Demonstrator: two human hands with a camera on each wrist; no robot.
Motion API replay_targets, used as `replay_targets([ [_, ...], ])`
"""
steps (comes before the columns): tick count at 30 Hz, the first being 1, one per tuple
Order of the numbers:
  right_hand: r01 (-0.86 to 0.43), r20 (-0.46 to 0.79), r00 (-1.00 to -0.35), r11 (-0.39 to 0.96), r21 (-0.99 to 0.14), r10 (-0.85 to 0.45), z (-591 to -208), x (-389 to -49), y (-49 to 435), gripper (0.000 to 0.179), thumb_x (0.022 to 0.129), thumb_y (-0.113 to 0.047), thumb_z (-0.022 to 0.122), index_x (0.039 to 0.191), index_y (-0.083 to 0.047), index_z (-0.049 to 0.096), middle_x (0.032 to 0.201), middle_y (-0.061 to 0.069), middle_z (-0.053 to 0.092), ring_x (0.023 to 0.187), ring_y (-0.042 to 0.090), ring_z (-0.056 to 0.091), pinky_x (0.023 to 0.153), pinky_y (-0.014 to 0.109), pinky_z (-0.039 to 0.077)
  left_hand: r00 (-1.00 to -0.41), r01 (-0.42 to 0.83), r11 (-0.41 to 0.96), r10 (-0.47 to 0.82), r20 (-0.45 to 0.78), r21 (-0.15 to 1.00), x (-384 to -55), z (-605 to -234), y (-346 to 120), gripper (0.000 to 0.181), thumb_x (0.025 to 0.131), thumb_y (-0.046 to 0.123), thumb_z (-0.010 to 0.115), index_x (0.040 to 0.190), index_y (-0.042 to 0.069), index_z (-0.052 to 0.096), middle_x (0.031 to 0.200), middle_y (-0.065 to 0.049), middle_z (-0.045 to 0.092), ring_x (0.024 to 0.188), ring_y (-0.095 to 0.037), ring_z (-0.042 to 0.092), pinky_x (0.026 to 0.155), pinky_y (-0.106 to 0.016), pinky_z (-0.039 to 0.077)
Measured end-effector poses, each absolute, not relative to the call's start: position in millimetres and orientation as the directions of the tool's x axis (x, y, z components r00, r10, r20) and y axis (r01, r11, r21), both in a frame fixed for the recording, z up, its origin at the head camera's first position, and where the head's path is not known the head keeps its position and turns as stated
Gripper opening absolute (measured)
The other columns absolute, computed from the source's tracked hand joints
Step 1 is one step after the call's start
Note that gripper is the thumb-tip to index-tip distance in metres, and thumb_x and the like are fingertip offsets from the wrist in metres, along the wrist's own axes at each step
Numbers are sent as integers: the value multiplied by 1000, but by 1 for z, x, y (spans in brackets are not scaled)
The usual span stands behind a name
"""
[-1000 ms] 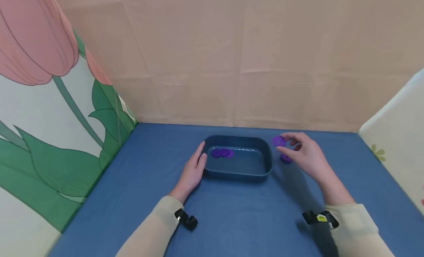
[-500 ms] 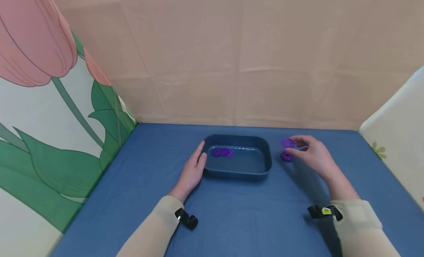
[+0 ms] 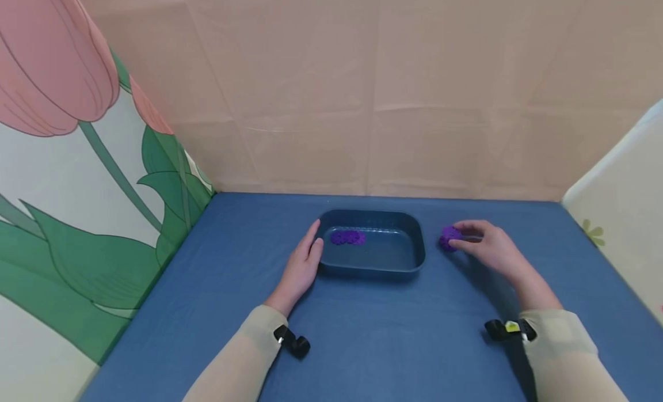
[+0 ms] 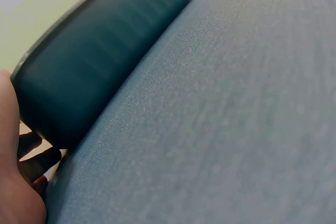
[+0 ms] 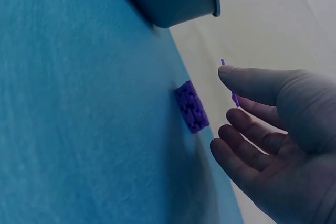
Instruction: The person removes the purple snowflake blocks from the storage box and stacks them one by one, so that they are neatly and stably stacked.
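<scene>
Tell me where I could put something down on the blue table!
The blue table is bare in front of the tray, between the sleeves, and left of the left hand. It's crowded just right of the tray: the right hand holds a purple disc by a purple stack.

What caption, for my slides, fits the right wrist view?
Right hand pinches thin purple disc above layered purple stack on blue cloth.

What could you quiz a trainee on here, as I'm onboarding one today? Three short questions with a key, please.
1. True or false: the tray contains purple pieces.
2. The left grip is at the tray's: a) left end, b) right end, c) far side.
3. In the right wrist view, what does the right grip pinch, and does that touch the purple stack?

Key: 1. True. 2. a. 3. A thin purple piece; no.
</scene>
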State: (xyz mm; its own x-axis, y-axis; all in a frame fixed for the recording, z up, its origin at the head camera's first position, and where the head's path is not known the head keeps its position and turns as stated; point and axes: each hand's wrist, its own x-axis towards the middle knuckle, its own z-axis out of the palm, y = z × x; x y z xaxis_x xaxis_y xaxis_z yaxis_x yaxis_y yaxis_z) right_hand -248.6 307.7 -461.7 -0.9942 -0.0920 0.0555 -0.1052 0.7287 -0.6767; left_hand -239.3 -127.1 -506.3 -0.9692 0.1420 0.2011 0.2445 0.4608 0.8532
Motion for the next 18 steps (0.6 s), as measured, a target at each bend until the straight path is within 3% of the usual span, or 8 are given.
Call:
replay_targets([
  [7, -92, 37, -995, 749, -656, -89, -468, -249, 310, 60, 87, -50, 69, 130, -10, 58, 128, 20, 56, 117, 39, 53, 90, 56, 46, -970, 243, 467, 137, 201, 850, -238, -505, -128, 51, 105, 48, 34, 154, 40, 23, 154, 22, 23, 142, -9, 23, 115, -44, 24],
  [14, -99, 46, -995, 764, -638, -90, -475, -251, 309, 55, 88, -49, 68, 128, -13, 60, 120, 14, 61, 105, 29, 57, 81, 44, 51, -969, 245, 461, 135, 205, 853, -237, -505, -129, 51, 105, 46, 34, 155, 37, 24, 154, 23, 23, 142, -8, 23, 115, -44, 24],
  [18, -105, 43, -994, 764, -636, -100, -478, -251, 309, 55, 88, -51, 68, 127, -12, 60, 120, 15, 61, 106, 30, 57, 83, 47, 50, -969, 247, 461, 139, 206, 852, -237, -506, -129, 51, 105, 45, 34, 154, 39, 23, 154, 23, 23, 143, -9, 23, 115, -45, 24],
])
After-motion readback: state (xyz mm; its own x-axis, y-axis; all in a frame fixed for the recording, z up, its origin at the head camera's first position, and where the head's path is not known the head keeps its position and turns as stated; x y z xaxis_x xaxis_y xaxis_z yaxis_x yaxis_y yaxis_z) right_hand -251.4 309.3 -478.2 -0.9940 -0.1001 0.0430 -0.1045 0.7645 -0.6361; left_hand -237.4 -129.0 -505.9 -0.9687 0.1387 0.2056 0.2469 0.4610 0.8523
